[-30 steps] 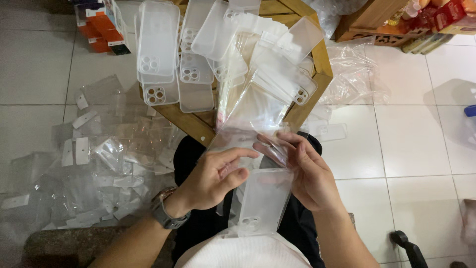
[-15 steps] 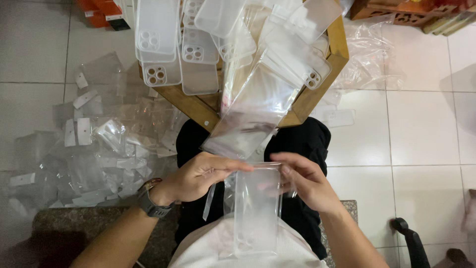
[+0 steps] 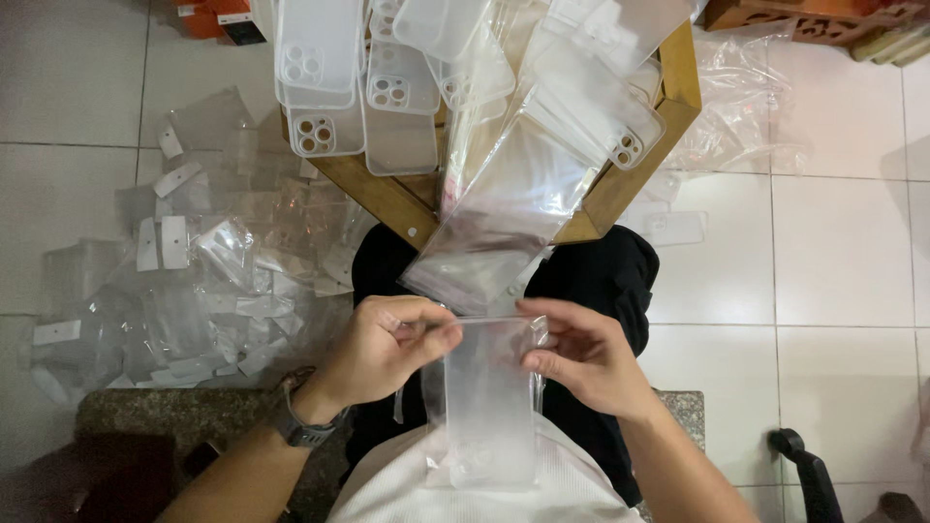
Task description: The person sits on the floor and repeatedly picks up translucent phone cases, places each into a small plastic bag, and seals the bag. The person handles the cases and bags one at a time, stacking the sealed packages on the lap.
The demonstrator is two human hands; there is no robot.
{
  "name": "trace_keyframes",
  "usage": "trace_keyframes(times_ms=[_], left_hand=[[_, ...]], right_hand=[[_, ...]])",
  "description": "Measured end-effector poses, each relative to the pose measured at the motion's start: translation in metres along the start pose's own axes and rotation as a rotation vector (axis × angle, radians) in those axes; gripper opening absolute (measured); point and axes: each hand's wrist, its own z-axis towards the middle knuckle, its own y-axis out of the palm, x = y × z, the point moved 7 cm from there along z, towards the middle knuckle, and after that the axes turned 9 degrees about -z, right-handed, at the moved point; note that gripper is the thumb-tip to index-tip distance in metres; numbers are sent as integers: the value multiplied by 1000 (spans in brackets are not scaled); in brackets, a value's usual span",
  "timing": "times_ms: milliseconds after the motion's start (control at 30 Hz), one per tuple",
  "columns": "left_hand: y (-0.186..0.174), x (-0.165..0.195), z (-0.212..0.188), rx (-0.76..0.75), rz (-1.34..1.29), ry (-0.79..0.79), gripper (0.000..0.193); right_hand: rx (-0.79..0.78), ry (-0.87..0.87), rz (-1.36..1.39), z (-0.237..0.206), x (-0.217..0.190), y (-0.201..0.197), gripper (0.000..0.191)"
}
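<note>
From the head view, both hands meet over the lap, just below the near corner of a small wooden tabletop (image 3: 639,174). The left hand (image 3: 387,349) pinches the upper left edge of a clear plastic sleeve (image 3: 484,407) between thumb and fingertips, its grip pressed together on the film. The right hand (image 3: 581,358) pinches the upper right edge of the same sleeve, thumb and forefinger closed on it. The sleeve hangs upright between the hands, and a pale translucent phone case seems to sit inside it, its lower end resting against the white shirt (image 3: 581,494). A dark wristwatch (image 3: 302,426) circles the left wrist. On the tabletop lie stacked clear phone cases (image 3: 320,58) with camera cut-outs and a fan of empty clear bags (image 3: 494,232) spilling over the corner. A heap of crumpled plastic wrappers (image 3: 194,291) covers the tiled floor (image 3: 843,261) to the left.
</note>
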Motion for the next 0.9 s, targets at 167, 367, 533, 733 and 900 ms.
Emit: trace_keyframes(times_ms=[167, 367, 533, 733, 900], left_hand=[[-97, 13, -9, 140, 85, 34, 20], [-199, 18, -48, 757, 491, -82, 26], [-161, 34, -2, 579, 467, 29, 26], [-134, 51, 100, 578, 795, -127, 25], [-114, 97, 196, 573, 954, 300, 25]], right_hand=[[82, -631, -896, 49, -67, 17, 39], [126, -869, -1428, 76, -71, 20, 31], [214, -661, -957, 87, -66, -14, 23], [477, -688, -331, 66, -79, -57, 26], [558, -903, -23, -6, -100, -69, 25]])
